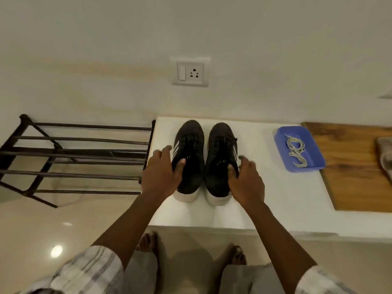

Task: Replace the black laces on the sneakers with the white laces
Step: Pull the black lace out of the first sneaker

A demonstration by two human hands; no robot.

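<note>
Left of the blue tray [280, 145], we rest spread hands [161, 172] [246, 178] on light, soft-sided sneakers [188, 158]; heels probably grip best.

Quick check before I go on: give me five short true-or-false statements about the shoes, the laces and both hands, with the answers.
1. The white laces lie in the blue tray. True.
2. The sneakers stand on the rack. False: they stand side by side on the white table, with the rack to its left.
3. The left hand rests on the left sneaker. True.
4. The right hand holds the white laces. False: it is at the right sneaker; the laces lie apart in the tray.
5. The black laces are already out of both sneakers. False: black laces still show in them.
</note>
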